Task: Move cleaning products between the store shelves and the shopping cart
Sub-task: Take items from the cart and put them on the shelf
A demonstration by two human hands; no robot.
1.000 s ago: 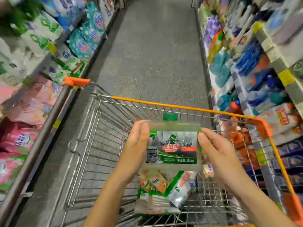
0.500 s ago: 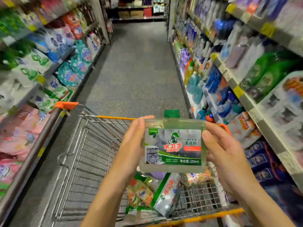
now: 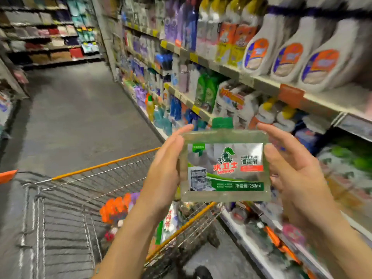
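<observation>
You've got the cleaner bottle clasped by its side edges, L hand & R hand, upright, above right rim of the cart. Label faces you, prob. for reading.

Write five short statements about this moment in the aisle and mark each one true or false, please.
1. Both hands hold the cleaner bottle, the left hand at its left edge and the right hand at its right edge. True.
2. The bottle's cap is red. False: the cap is green.
3. The bottle lies inside the cart. False: it is held up in the hands, not resting in the shopping cart.
4. The cart already holds some packages. True.
5. The label reads 500 ml. False: the label reads 250 ml.
</observation>
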